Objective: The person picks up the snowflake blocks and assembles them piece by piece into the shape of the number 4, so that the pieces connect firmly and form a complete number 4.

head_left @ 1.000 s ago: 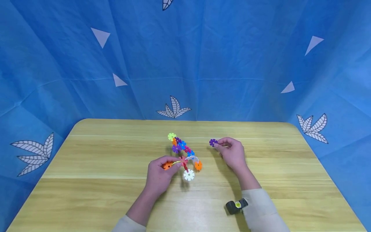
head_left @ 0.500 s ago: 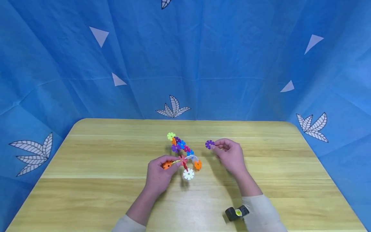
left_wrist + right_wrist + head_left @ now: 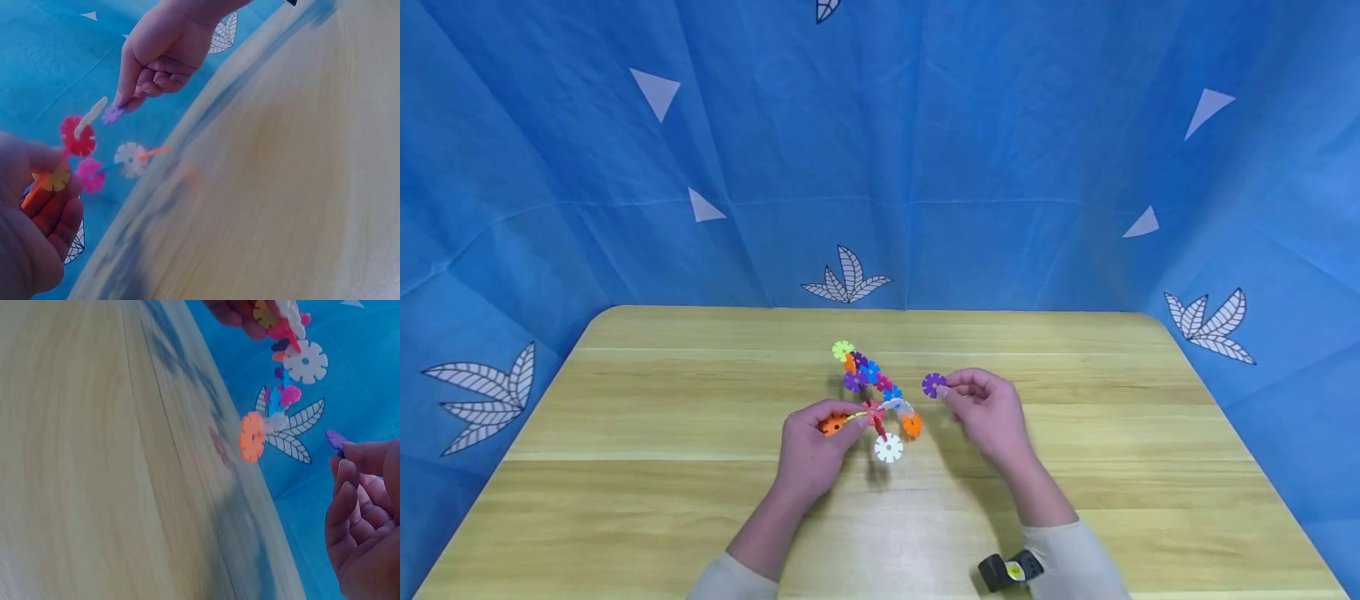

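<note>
My left hand (image 3: 811,454) pinches a yellow snowflake disc (image 3: 55,177) that belongs to a chain of notched plastic discs. In the head view the chain runs up and away from the fingers through red, blue, pink and purple discs to a lime disc (image 3: 843,350). A white disc (image 3: 889,448) juts toward the near side, and an orange disc (image 3: 912,425) sits at its right. Between thumb and forefinger, my right hand (image 3: 997,421) holds a single purple snowflake disc (image 3: 934,385), apart from the chain. The left fingers partly cover an orange disc (image 3: 832,425).
Both hands are over a light wood table (image 3: 662,500). Behind it hangs a blue cloth (image 3: 1015,150) with printed leaves and white triangles. A black strapped device (image 3: 1009,572) is at the right sleeve.
My right hand has moved left and slightly nearer with the purple disc, closing in on the chain. The left hand and the chain have stayed almost still.
</note>
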`<state>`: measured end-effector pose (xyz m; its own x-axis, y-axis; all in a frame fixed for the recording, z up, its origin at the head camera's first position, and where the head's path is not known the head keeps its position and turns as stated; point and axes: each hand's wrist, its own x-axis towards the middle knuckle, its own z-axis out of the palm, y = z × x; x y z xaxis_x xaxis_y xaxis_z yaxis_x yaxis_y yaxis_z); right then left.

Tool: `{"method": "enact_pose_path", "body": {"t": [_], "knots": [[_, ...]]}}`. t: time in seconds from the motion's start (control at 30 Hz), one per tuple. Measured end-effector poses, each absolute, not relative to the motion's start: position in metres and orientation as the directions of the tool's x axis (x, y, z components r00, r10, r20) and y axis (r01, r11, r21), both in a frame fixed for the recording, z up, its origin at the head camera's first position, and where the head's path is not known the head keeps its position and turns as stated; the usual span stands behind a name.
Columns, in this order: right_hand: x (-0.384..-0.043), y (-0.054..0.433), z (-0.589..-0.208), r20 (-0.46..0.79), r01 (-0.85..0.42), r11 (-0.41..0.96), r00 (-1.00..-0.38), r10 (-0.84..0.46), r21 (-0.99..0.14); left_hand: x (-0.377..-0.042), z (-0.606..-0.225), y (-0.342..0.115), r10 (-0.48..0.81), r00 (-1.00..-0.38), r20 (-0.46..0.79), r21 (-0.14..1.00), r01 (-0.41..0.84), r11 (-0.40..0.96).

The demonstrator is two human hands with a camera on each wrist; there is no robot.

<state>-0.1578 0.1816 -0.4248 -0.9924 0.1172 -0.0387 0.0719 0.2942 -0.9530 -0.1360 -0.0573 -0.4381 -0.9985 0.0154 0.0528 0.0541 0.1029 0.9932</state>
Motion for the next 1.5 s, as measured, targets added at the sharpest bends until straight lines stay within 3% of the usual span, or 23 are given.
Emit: {"method": "enact_pose_path", "body": {"t": [0.73, 1.5], "knots": [[-0.148, 0.159, -0.423, -0.05, 0.055, 0.185, -0.998, 0.031, -0.981, -0.136, -0.442, -0.058, 0.014, -0.998, 0.057, 0.994, 0.058, 0.094], [-0.149, 0.149, -0.428, -0.05, 0.051, 0.066, -0.999, 0.015, -0.997, -0.134, -0.447, -0.06, 0.036, -0.989, 0.144, 0.986, 0.146, 0.078]]}}
